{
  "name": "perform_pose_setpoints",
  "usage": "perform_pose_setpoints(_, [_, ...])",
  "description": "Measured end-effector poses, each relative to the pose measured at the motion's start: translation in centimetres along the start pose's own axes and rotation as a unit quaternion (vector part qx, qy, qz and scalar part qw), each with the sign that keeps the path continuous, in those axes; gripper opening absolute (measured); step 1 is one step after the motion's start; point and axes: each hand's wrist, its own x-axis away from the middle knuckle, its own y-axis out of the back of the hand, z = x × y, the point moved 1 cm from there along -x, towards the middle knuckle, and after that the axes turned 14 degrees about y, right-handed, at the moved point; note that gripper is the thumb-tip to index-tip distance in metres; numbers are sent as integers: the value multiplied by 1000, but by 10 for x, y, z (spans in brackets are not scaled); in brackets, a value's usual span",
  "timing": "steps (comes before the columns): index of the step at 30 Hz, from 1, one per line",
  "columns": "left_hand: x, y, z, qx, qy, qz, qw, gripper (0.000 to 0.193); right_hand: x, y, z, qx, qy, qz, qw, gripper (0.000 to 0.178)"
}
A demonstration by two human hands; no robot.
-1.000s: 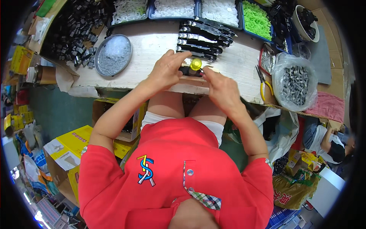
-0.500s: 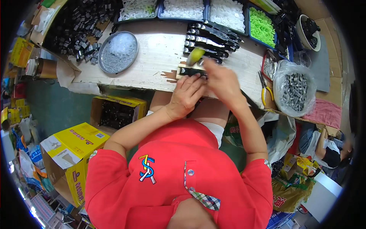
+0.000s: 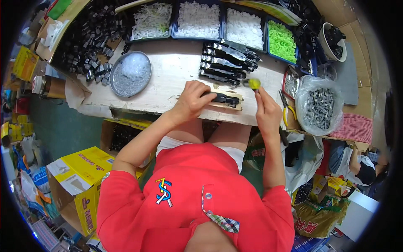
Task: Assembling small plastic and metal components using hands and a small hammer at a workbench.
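Note:
A black elongated plastic part (image 3: 224, 99) rests on a pale wooden block (image 3: 238, 107) near the table's front edge. My left hand (image 3: 192, 101) closes on the left end of this part, hiding that end under its fingers. My right hand (image 3: 268, 112) grips a small hammer with a yellow head (image 3: 254, 84), held up to the right of the block and apart from the part. The hammer's dark handle runs down past my right wrist. Just beyond the block lies a row of several similar black parts (image 3: 222, 67).
Blue trays of white pieces (image 3: 198, 20) and bright green pieces (image 3: 282, 40) line the back. A round metal dish (image 3: 131, 86) sits left, by a heap of dark metal pieces (image 3: 90, 52). To the right are yellow-handled pliers (image 3: 286, 110) and a plastic bag of metal parts (image 3: 321, 107).
My right hand and the hammer have moved right, away from the block. My left hand has shifted left to the part's end, leaving more of it and the block in sight.

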Motion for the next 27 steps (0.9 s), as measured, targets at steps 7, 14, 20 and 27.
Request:
perform_pose_setpoints(7, [-76,17,4,4,-82,-48,995,29,41,-5,-55,156,22,75,985,18])
perform_pose_setpoints(14, [-106,2,23,-106,-120,-60,985,24,4,1,-57,121,45,35,991,17])
perform_pose_setpoints(20, [-105,4,25,-88,-108,-60,988,30,-108,5,-62,155,173,-68,970,12])
perform_pose_setpoints(27, [-105,10,20,-86,-80,-78,990,28,-273,-37,-74,203,219,-42,953,19])
